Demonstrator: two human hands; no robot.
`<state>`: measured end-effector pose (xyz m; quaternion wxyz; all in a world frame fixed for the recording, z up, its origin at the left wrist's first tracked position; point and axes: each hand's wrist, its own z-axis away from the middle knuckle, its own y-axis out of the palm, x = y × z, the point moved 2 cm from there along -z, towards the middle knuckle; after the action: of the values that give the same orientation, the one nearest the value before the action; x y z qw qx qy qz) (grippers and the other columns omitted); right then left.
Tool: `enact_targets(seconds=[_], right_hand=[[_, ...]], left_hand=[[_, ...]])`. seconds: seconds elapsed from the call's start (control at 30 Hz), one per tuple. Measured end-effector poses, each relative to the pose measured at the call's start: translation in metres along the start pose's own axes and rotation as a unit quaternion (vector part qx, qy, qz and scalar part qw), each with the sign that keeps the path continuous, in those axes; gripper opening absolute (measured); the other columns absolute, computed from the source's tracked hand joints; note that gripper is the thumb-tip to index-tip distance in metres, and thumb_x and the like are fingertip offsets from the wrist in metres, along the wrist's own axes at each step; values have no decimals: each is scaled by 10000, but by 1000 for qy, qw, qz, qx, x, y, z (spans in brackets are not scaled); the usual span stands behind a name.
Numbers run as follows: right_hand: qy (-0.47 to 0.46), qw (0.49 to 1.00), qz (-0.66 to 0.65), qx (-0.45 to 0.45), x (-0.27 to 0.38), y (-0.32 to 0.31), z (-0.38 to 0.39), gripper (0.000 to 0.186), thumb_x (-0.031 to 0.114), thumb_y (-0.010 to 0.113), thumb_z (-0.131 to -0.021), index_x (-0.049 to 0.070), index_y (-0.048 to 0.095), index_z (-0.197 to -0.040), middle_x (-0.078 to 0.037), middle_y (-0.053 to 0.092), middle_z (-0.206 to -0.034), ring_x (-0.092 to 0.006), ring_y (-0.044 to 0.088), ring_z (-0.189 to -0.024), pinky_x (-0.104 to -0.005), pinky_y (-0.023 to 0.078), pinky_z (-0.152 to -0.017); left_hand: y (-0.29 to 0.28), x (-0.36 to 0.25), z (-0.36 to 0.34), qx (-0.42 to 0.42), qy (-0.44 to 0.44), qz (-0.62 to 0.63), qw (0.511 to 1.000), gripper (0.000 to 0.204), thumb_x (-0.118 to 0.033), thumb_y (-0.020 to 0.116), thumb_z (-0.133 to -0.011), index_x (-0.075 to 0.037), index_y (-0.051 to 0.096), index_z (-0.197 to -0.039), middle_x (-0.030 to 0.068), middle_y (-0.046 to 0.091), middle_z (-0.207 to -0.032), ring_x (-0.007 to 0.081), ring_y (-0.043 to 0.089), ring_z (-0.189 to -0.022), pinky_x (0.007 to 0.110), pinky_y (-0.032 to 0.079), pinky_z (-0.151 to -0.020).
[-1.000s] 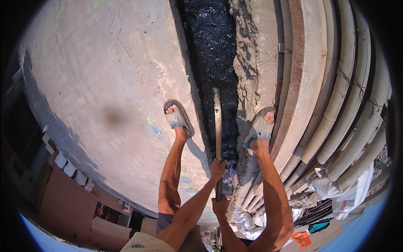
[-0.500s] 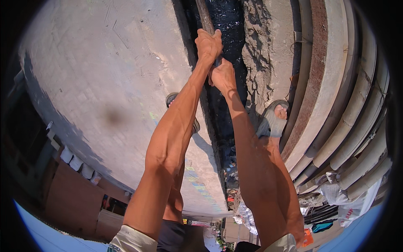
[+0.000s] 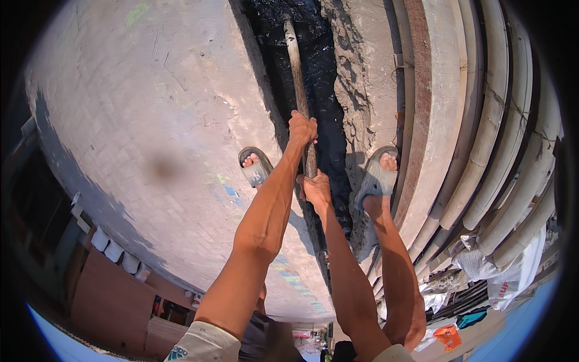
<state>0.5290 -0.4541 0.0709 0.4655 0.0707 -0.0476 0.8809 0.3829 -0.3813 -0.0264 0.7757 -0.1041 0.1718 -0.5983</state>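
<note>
A long wooden handle [image 3: 295,69] runs down the middle of a narrow drain of dark water [image 3: 329,114]. Its far end dips into the water, so whatever is fixed there is hidden. My left hand [image 3: 302,128] is wrapped round the handle about midway along the part that shows. Nearer to me, my right hand [image 3: 316,188] closes round it close to its near end. Both arms reach forward, and my feet in sandals straddle the drain, the left sandal [image 3: 256,166] on pavement and the right sandal [image 3: 378,175] on the rough bank.
Pale pavement [image 3: 157,114] borders the drain on the left. A broken concrete edge [image 3: 356,72] lines its right side. Further right lie several long bamboo poles [image 3: 482,133], with white sacks [image 3: 515,265] and an orange bag [image 3: 447,336] lower down. Several white containers [image 3: 114,250] stand at the far left.
Both hands have drawn back toward me along with the handle, and more of its length shows. The view has shifted slightly, and my left sandal is now in plain sight.
</note>
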Motion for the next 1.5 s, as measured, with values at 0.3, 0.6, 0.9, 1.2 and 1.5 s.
enact_targets(seconds=[0.3,0.6,0.9,1.2,1.5], right_hand=[[79,980,146,-110,-197,-37,201,227,123,751,-783,-20,605,-883,-112,600,-567,-227,619,-450,-389,493,-456],[142,968,170,-121,-235,-48,301,226,152,763,-782,-11,616,-834,-115,605,-571,-225,630,-476,-411,502,-491],[-119,990,68,-40,29,-28,-30,261,96,710,-870,-34,681,-1095,-113,654,-667,-167,611,-473,-344,479,-452],[-107,991,60,-49,185,7,-92,327,182,734,-876,-48,664,-1098,-113,720,-764,-194,682,-508,-307,548,-448],[31,992,82,-86,-57,-38,41,379,182,710,-849,-56,625,-1133,-138,653,-679,-192,637,-488,-358,498,-453]], left_hand=[[103,258,145,76,-142,177,971,374,-260,789,-945,-16,508,-987,104,619,-620,177,595,-441,325,503,-384],[92,314,278,94,-126,94,983,431,-389,771,-928,-21,561,-1009,87,640,-686,190,657,-540,343,534,-499],[14,-6,32,-19,64,231,971,390,-268,752,-949,46,545,-1052,132,670,-758,168,659,-558,332,551,-479],[-48,-132,-37,7,81,-10,997,547,-264,739,-910,154,577,-1223,295,749,-1021,319,790,-853,410,641,-801],[44,59,57,62,4,-63,996,567,-106,707,-935,172,397,-1320,369,672,-1143,408,769,-860,426,667,-600]])
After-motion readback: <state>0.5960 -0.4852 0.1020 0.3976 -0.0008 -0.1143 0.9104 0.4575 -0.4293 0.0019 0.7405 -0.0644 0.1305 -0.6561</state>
